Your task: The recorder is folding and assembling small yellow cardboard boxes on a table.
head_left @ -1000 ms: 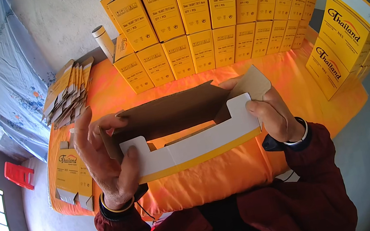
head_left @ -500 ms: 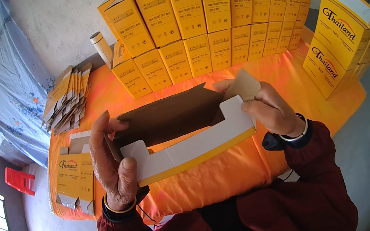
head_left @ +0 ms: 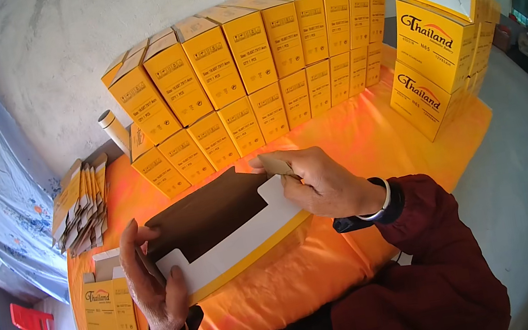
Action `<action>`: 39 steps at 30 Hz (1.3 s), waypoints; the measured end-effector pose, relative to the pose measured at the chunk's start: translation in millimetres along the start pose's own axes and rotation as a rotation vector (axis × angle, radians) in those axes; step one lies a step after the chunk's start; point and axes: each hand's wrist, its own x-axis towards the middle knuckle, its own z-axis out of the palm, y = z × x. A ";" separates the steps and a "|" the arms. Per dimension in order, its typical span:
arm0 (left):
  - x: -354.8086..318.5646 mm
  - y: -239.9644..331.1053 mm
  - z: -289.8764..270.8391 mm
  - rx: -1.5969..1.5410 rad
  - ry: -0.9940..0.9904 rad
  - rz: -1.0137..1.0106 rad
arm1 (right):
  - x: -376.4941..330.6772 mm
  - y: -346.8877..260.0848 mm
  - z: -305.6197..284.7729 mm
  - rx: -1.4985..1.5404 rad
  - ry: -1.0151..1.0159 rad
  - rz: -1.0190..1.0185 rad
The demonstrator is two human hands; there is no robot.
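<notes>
Between my two hands is a yellow cardboard box (head_left: 240, 255), tilted over the cloth, its brown inside and white inner flap facing up. My left hand (head_left: 152, 279) grips the left end, thumb on the white flap's corner and fingers behind the side wall. At the right end, my right hand (head_left: 325, 183) pinches a small grey-brown end flap (head_left: 276, 165), with its fingers curled over the box edge. Part of that end is hidden behind the fingers.
Yellow boxes (head_left: 248, 43) stand in two stacked rows along the back. More boxes (head_left: 435, 44) are stacked at right, one with a raised lid. Flattened cartons (head_left: 80, 204) pile at left, above another flat carton (head_left: 111, 310). A white tumbler (head_left: 113, 130) and orange cloth (head_left: 283, 286) also show.
My view has swung and tilted. The right hand has drawn the end flap inward and down over the opening. Orange cloth no longer shows through the box. Both hands keep hold.
</notes>
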 end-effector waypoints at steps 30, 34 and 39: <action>-13.2 -6.4 1.8 0.058 -0.010 0.023 | 3.0 14.6 8.4 -0.036 0.120 0.102; -10.7 -5.3 -6.8 0.227 -0.115 0.116 | -2.5 15.9 20.6 0.132 0.329 -0.121; -3.2 3.3 -8.1 0.287 -0.285 0.091 | -15.0 11.3 8.8 -0.071 0.226 -0.173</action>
